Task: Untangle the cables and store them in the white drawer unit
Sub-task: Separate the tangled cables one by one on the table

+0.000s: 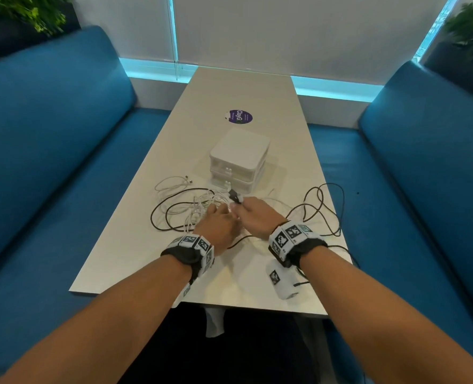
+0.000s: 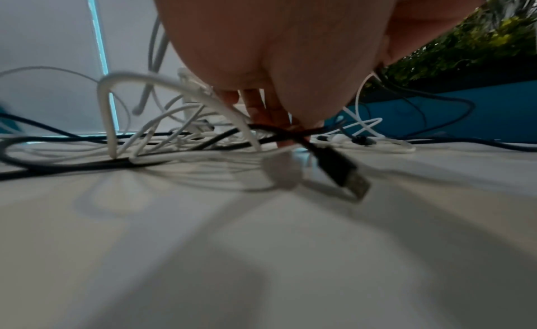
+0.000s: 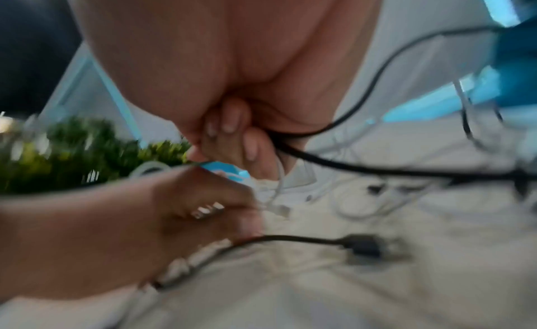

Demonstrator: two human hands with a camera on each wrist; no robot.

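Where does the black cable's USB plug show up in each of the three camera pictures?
Head view: hidden, likely beneath the hands.
Left wrist view: black USB plug, lower right of centre, on the white table.
Right wrist view: same plug, blurred, lower right.
Shared landmark: the tangled white cables.

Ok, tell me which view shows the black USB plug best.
The left wrist view: the black USB plug lies close to the lens on the table, metal end visible. The right wrist view shows it blurred. In the head view I cannot make it out for certain among the cables.
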